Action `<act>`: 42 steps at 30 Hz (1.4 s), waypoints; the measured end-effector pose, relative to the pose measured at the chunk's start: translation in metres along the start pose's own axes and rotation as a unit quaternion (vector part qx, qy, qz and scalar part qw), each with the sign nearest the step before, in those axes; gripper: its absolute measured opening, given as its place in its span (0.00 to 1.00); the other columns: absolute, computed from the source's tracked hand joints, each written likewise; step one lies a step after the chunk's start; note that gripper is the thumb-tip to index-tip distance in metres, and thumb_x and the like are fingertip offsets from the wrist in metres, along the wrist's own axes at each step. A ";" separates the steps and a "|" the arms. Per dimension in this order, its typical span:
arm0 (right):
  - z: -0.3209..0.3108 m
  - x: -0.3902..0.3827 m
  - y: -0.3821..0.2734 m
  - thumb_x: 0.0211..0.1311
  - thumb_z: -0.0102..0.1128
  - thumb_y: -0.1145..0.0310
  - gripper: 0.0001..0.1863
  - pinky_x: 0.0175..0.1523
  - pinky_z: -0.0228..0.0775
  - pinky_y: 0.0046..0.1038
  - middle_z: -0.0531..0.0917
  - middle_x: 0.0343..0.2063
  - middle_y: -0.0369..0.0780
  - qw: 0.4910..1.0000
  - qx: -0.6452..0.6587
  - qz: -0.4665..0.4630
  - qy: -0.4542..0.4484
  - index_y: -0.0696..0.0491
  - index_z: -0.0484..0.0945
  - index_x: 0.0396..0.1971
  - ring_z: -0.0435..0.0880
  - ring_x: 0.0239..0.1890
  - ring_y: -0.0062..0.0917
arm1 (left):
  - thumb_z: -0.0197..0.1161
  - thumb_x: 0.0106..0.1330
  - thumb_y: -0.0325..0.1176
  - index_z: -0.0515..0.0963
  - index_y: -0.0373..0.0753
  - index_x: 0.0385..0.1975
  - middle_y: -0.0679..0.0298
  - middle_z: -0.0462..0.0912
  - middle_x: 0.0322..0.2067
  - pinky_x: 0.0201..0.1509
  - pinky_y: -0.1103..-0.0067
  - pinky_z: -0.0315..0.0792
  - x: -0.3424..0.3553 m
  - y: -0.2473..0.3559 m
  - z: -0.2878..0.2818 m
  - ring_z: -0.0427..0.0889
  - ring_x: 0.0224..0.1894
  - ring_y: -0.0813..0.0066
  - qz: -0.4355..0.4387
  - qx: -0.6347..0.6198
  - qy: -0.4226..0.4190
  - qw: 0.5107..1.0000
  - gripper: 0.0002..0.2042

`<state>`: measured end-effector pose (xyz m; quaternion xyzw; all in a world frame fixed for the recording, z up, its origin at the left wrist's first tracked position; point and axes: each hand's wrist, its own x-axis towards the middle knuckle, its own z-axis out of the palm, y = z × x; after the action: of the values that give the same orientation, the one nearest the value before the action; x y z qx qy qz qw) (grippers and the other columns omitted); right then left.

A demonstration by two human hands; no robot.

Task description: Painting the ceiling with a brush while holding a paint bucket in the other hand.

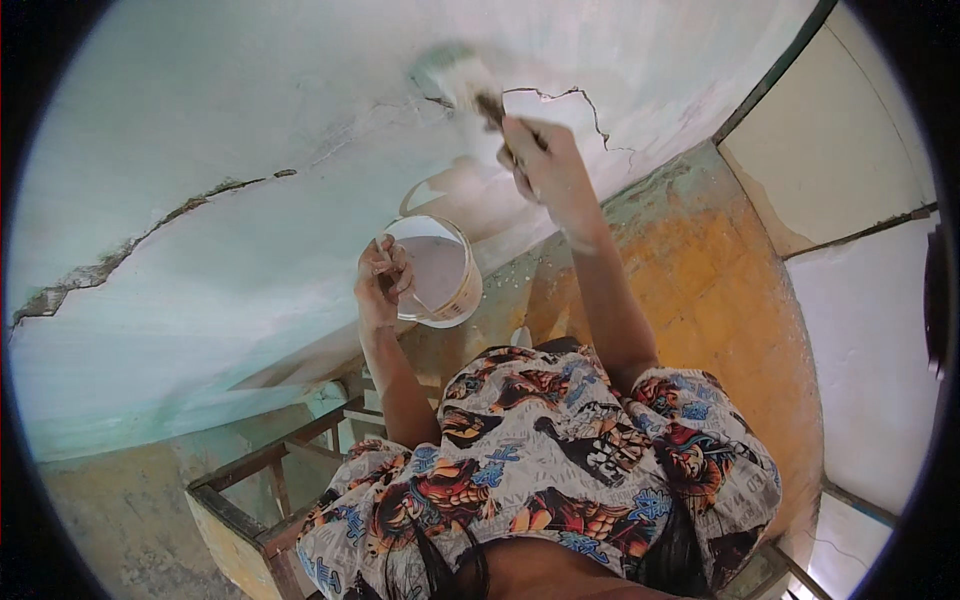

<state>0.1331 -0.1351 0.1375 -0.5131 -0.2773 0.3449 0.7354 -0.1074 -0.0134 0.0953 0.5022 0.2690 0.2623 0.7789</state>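
Observation:
A wide paintbrush (468, 82) is gripped by its handle in my right hand (548, 165), raised against the pale green wall (300, 70). Its bristles are smeared by motion and look whitish, over the line of a crack (590, 105). Lower and to the left, my left hand (383, 272) is closed on the rim of a white bucket (463, 300). Pale, milky paint (432, 262) fills part of the bucket, which tilts toward me. What my left fingers press on inside the rim is partly hidden.
Another long, jagged crack (140, 240) runs along the wall at the left. Below on the left stands a wooden frame (270, 470) with open sections. An orange-yellow floor (700, 300) with worn patches lies to the right, beside white panels (850, 300) with dark edges.

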 end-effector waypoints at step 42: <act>-0.129 0.035 0.225 0.67 0.48 0.57 0.19 0.13 0.53 0.17 0.70 0.11 0.31 0.994 -0.021 0.064 0.088 0.57 0.77 0.26 0.65 0.09 0.12 | 0.52 0.51 0.35 0.60 0.41 0.34 0.70 0.58 0.19 0.13 0.85 0.50 0.001 0.000 0.014 0.52 0.12 0.83 -0.056 0.001 -0.018 0.998 0.13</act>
<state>0.2027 -0.1275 -0.1150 -0.5732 -0.1852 0.3395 0.7224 -0.0972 -0.0214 0.1005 0.4919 0.2833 0.2087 0.7964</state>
